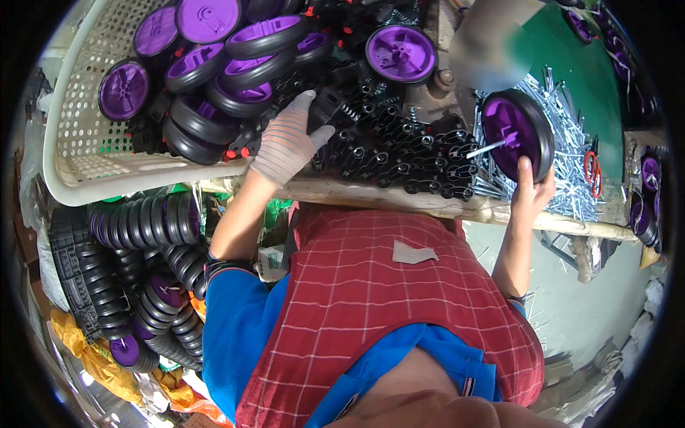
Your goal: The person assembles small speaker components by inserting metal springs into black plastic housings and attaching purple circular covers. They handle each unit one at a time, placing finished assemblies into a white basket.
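Observation:
My right hand (532,187) grips a purple plastic wheel with a black tyre (518,136) by its lower rim, tilted on edge. A thin metal pin (486,149) sticks out from its hub. In a striped glove, my left hand (286,142) has thumb and forefinger around a black plastic part (327,106); its other fingers are tucked out of sight. Beside that hand lie rows of black plastic brackets (396,144) with metal-ringed ends and small springs. Loose metal pins (567,182) are heaped behind and right of the held wheel.
A white perforated plastic basket (69,179) with purple wheels (208,21) stands at left. Another wheel (401,53) lies near a metal fixture (443,83). Red-handled scissors (593,174) rest by the pins. Strung wheels (144,222) are stacked below left. The wooden bench edge (369,195) crosses before me.

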`<action>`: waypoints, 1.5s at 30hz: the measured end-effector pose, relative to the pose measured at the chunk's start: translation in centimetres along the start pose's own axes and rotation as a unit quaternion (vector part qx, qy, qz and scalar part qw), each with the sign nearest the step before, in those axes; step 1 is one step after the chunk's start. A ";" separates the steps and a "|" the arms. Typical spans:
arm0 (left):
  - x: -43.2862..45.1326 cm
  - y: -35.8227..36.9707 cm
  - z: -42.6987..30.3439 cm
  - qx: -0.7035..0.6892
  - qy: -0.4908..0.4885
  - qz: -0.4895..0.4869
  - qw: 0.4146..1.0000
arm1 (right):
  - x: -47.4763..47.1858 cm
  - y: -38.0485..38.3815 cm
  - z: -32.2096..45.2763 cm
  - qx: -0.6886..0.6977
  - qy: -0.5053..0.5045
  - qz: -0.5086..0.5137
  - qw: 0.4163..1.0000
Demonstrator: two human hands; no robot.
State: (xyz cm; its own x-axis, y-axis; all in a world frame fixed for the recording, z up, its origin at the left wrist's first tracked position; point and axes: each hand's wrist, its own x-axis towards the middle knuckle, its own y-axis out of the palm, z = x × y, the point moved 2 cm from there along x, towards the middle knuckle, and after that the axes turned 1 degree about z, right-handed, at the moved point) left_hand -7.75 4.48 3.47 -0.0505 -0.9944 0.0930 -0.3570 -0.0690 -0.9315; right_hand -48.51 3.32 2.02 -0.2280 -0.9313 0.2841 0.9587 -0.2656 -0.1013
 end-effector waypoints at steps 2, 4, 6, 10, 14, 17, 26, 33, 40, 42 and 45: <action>1.2 -1.5 -2.5 -0.255 -0.038 0.095 0.961 | 0.7 -0.2 -1.1 0.095 0.033 -0.037 0.994; 2.2 -0.7 -5.2 -0.503 -0.102 0.193 0.836 | 1.6 0.1 -1.5 0.193 0.087 -0.051 0.976; 3.6 1.6 -8.7 -0.588 -0.117 0.230 0.766 | 2.9 0.0 -3.0 0.248 0.143 -0.072 0.955; 7.3 5.9 -13.4 -0.616 -0.069 0.155 0.769 | 4.4 1.8 -3.7 0.289 0.130 -0.071 0.946; 9.9 8.1 -14.0 -0.643 -0.125 0.145 0.742 | 4.6 2.8 -3.9 0.261 0.101 -0.045 0.959; 9.9 7.9 -14.0 -0.657 -0.139 0.162 0.723 | 4.3 3.4 -3.7 0.228 0.081 -0.040 0.969; 9.7 8.7 -13.6 -0.638 -0.124 0.154 0.744 | 4.2 4.0 -4.0 0.164 0.058 -0.034 0.984; 10.7 7.4 -13.8 -0.641 -0.163 0.206 0.721 | 4.7 5.4 -2.7 0.123 0.024 -0.023 0.992; 10.8 7.6 -13.0 -0.647 -0.136 0.209 0.721 | 4.2 7.0 -1.0 0.059 0.018 0.014 0.998; 11.0 7.5 -13.4 -0.615 -0.156 0.215 0.743 | 3.9 7.4 -0.1 0.051 0.010 0.019 0.998; 10.8 6.8 -14.0 -0.612 -0.163 0.218 0.743 | 3.4 8.6 -0.5 0.003 -0.018 0.051 0.999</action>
State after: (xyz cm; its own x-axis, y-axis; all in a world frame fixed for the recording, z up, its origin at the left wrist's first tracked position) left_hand -23.79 -5.56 3.06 -0.2517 -0.8814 -0.3997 -0.9637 0.1904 0.1871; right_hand -41.12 -2.27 1.60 -0.1229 -0.9441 0.3059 0.9776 -0.1683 -0.1267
